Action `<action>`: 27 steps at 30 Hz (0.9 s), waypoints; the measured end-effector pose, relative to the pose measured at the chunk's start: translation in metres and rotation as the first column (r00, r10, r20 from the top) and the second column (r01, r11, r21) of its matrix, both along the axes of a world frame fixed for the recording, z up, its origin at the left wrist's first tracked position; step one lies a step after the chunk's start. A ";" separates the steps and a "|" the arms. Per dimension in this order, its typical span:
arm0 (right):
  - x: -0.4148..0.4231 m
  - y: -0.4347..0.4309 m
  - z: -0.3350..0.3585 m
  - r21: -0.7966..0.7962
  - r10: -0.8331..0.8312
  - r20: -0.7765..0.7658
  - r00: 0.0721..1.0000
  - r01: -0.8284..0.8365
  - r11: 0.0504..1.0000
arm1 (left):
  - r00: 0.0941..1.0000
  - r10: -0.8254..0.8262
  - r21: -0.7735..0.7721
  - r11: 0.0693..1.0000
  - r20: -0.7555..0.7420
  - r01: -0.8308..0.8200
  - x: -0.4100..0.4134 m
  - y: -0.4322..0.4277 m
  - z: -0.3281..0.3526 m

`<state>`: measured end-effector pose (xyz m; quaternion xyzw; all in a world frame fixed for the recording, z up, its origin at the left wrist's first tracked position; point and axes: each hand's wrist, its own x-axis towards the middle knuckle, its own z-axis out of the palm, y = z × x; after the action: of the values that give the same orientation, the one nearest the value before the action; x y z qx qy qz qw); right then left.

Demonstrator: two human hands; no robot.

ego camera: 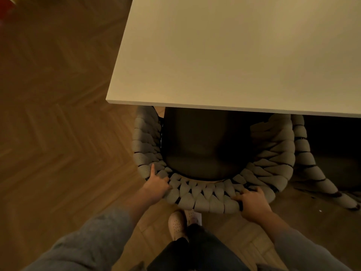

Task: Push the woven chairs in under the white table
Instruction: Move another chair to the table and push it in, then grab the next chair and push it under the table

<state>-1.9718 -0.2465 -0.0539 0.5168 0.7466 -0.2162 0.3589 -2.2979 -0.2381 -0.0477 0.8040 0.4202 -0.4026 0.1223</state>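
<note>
A woven chair (203,198) with a thick grey braided back and a dark seat stands in front of me, its seat partly under the near edge of the white table (234,55). My left hand (156,185) grips the left part of the curved backrest, forefinger stretched along the weave. My right hand (252,204) grips the right part of the same backrest, fingers curled over its top. A second woven chair (310,159) stands to the right, its back beside the first chair's and its front hidden under the table.
Herringbone wooden floor (58,133) spreads to the left of the table. My foot in a pale perforated shoe (177,223) stands just behind the chair back. A red object (5,6) lies at the top left corner.
</note>
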 end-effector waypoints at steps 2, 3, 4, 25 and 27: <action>0.000 0.001 0.002 -0.003 0.013 0.009 1.000 -0.013 1.000 | 1.000 -0.005 -0.004 1.000 0.020 0.005 0.000 0.000 -0.001; 0.000 0.001 0.002 -0.003 0.017 0.008 1.000 -0.017 1.000 | 1.000 0.004 -0.003 1.000 0.028 -0.004 0.001 0.000 -0.002; 0.000 0.002 0.003 -0.009 0.021 0.010 1.000 -0.020 1.000 | 0.999 0.016 -0.001 1.000 0.031 -0.016 0.001 0.000 -0.002; -0.332 0.153 0.090 -0.072 0.050 -0.313 0.948 -0.077 0.994 | 0.562 0.691 -0.353 0.719 0.455 -0.599 -0.191 0.124 0.068; -0.386 0.162 0.086 -0.095 -0.006 -0.301 0.953 -0.024 0.995 | 0.628 0.692 -0.322 0.721 0.355 -0.613 -0.246 0.136 0.064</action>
<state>-2.3577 -0.0846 0.0324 0.4563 0.7835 -0.3269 0.2666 -2.5438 -0.1019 0.0166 0.6525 0.6069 -0.1664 0.4222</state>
